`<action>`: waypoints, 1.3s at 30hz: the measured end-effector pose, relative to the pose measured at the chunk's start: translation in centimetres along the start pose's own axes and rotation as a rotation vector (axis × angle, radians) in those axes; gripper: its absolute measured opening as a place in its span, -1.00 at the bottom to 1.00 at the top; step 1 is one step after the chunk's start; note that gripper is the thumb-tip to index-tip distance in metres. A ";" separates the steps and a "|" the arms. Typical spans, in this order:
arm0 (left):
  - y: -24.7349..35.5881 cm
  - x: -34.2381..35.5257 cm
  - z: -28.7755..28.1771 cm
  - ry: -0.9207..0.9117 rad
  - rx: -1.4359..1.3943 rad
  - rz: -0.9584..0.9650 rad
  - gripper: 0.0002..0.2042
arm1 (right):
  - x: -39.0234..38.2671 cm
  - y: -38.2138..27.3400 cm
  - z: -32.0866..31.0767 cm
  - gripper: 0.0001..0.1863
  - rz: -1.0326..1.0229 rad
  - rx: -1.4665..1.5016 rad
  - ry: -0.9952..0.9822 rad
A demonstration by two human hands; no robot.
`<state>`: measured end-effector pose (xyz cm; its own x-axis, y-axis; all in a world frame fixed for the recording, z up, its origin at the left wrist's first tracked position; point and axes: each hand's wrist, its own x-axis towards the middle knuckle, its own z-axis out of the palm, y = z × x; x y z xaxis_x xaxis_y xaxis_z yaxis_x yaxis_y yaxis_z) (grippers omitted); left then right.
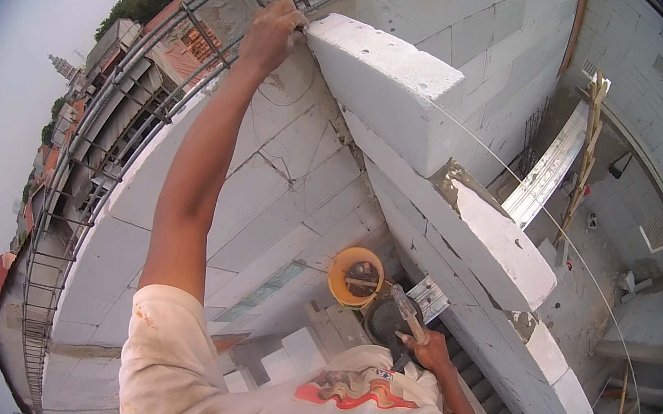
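Observation:
My left hand (270, 36) reaches up to the far end of a white block (384, 63) on top of the wall. Its fingers are curled beside the block's end, near the rebar; what they grip is too small to make out. Lower down, my right hand (431, 352) is closed on the end of a wooden-handled tool (411, 316), whose head I cannot make out clearly. The tool is over a black bucket (383, 324). A yellow bucket (355, 273) with dark contents and a piece lying in it is beside the black one.
A rebar cage (114, 107) curves along the left. A thin white string (485, 149) slants over the wall blocks toward the lower right. Another block (503, 242) with mortar on its end sits farther along the wall. Beyond, a plank (550, 165) and wooden poles (585, 157) stand lower down.

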<state>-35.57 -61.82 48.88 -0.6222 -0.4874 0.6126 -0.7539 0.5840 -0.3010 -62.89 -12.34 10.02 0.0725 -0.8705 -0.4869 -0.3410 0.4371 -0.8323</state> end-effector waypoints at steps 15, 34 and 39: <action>4.5 -0.5 -8.0 -0.228 -0.367 -0.379 -0.37 | -6.5 22.4 -6.8 -0.55 0.778 -0.217 -0.068; 41.4 -53.7 -2.7 -1.287 -0.914 -1.070 -0.48 | -5.1 25.4 -6.3 -0.68 0.917 -0.258 -0.272; 44.0 -60.7 -2.4 -1.525 -1.018 -1.022 -0.24 | -5.5 25.1 -6.0 -0.66 0.836 -0.227 -0.134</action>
<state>-30.41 -5.00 0.18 -0.1964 -0.5001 -0.8434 -0.8336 -0.3677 0.4122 -77.41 2.03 -6.59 -0.1802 -0.2448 -0.9527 -0.5087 0.8521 -0.1227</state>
